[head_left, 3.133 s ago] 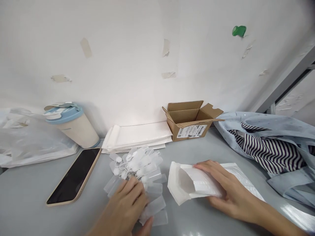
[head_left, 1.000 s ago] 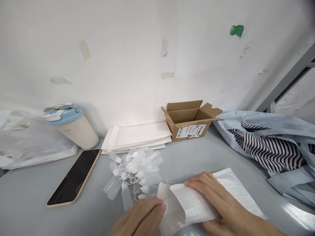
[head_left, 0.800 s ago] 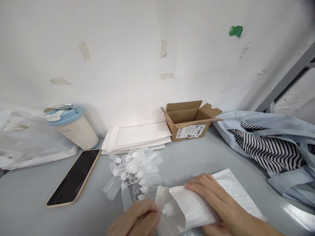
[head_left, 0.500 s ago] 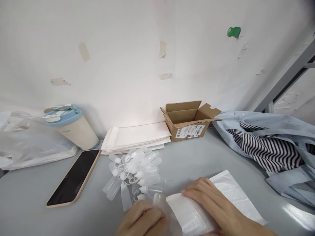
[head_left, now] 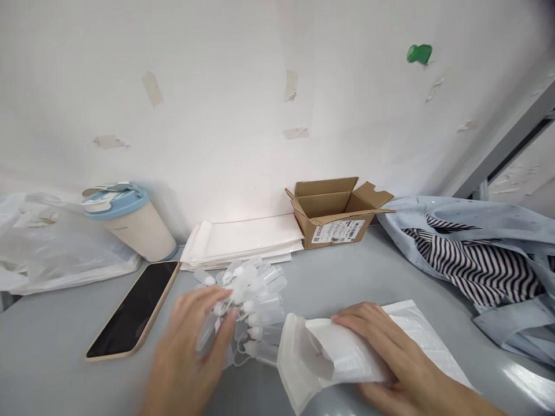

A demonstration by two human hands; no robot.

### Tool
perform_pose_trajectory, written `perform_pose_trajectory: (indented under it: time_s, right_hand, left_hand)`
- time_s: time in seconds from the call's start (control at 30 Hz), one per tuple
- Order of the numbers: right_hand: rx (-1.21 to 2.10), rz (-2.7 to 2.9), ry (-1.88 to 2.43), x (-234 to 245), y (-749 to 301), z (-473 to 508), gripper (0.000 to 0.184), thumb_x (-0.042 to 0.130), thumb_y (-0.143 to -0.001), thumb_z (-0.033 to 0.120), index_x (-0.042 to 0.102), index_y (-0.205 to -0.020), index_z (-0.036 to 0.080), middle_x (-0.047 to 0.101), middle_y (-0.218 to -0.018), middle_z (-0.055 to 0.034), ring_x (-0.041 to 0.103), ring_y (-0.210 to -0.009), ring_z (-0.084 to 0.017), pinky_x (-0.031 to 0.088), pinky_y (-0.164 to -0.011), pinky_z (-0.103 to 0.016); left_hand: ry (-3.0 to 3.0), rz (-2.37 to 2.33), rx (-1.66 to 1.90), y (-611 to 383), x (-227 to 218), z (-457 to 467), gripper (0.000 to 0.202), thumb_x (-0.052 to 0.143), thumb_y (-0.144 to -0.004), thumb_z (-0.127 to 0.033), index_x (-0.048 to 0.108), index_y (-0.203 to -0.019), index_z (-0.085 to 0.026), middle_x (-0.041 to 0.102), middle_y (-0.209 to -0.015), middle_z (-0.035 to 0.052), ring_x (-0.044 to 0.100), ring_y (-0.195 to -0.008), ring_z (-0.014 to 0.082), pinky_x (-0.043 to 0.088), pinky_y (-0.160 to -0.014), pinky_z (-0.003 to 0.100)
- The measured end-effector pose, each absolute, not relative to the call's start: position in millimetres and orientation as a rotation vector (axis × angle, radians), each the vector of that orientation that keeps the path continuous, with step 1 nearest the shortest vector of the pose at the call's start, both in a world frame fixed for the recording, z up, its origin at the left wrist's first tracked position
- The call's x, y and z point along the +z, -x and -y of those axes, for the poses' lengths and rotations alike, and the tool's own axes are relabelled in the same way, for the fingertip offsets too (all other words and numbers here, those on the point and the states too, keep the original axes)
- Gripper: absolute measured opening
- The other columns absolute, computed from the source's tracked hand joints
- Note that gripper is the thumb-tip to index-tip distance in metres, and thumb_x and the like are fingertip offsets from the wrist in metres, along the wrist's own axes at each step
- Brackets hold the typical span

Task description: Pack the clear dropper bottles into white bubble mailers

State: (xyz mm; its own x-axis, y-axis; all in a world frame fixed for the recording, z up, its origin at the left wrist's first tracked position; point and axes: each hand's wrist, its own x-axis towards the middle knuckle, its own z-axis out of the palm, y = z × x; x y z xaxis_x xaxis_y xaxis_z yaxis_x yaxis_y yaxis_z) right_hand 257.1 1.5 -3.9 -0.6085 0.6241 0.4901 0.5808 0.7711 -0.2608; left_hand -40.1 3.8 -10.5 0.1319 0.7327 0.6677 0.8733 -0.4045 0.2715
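Observation:
A pile of several small clear plastic dropper bottles [head_left: 255,292] with white caps lies on the grey table [head_left: 338,277]. My left hand [head_left: 191,352] reaches over the pile's left side, fingers spread and blurred by motion, with nothing seen in it. My right hand [head_left: 390,352] presses down on a white padded mailer [head_left: 329,355] and holds its mouth open toward the bottles. Another white mailer [head_left: 427,341] lies under it.
A phone [head_left: 134,309] lies face up at left, beside a cream cup with a blue lid [head_left: 130,222] and a clear plastic bag [head_left: 56,254]. A stack of white mailers [head_left: 243,240] and an open cardboard box [head_left: 336,211] stand by the wall. Striped and blue cloth [head_left: 477,260] lies at right.
My left hand has left the mailer's mouth and moved up and left onto the bottle pile. The mailer's mouth stands open again; my right hand stays on it.

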Motion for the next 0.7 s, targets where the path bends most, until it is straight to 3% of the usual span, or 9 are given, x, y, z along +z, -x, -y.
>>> perform_pose_trajectory:
  time_s: [0.13, 0.43, 0.57, 0.7]
  right_hand:
    - [0.078, 2.402, 0.923, -3, -258, -3, 0.048, 0.046, -0.075, 0.010, 0.044, -0.122, 0.018, 0.066, -0.098, -0.0085, 0.066, -0.091, -0.021, 0.055, -0.078, -0.034]
    - [0.143, 2.401, 0.954, -7, -261, -3, 0.054, 0.047, -0.075, 0.009, 0.042, -0.127, 0.019, 0.065, -0.105, -0.0094, 0.064, -0.095, -0.023, 0.055, -0.080, -0.039]
    - [0.164, 2.385, 0.949, -8, -261, -4, 0.053, 0.048, -0.074, 0.009, 0.043, -0.126, 0.019, 0.064, -0.104, -0.0097, 0.064, -0.095, -0.024, 0.055, -0.081, -0.040]
    - [0.176, 2.409, 0.950, -9, -260, -4, 0.053, 0.048, -0.074, 0.009, 0.042, -0.126, 0.019, 0.064, -0.105, -0.0100, 0.063, -0.096, -0.024, 0.054, -0.082, -0.041]
  left_hand:
    - [2.151, 1.769, -1.021, 51, -11, -19, 0.026, 0.049, -0.091, -0.047, 0.055, -0.092, -0.022, 0.063, -0.087, 0.0040, 0.062, -0.079, 0.0227, 0.052, -0.062, 0.033]
    - [2.291, 1.515, -1.084, 51, -11, -19, 0.015, 0.049, -0.093, -0.025, 0.056, -0.080, -0.021, 0.058, -0.079, 0.0006, 0.055, -0.076, 0.0173, 0.043, -0.067, 0.028]
    - [2.295, 1.451, -1.302, 54, -2, -6, 0.007, 0.054, -0.091, -0.018, 0.059, -0.087, -0.020, 0.057, -0.081, 0.0000, 0.056, -0.072, 0.0131, 0.043, -0.063, 0.023]
    - [2.483, 1.305, -1.399, 45, 4, 10, 0.013, 0.052, -0.089, -0.008, 0.059, -0.090, -0.019, 0.060, -0.080, 0.0003, 0.058, -0.067, 0.0114, 0.044, -0.057, 0.021]
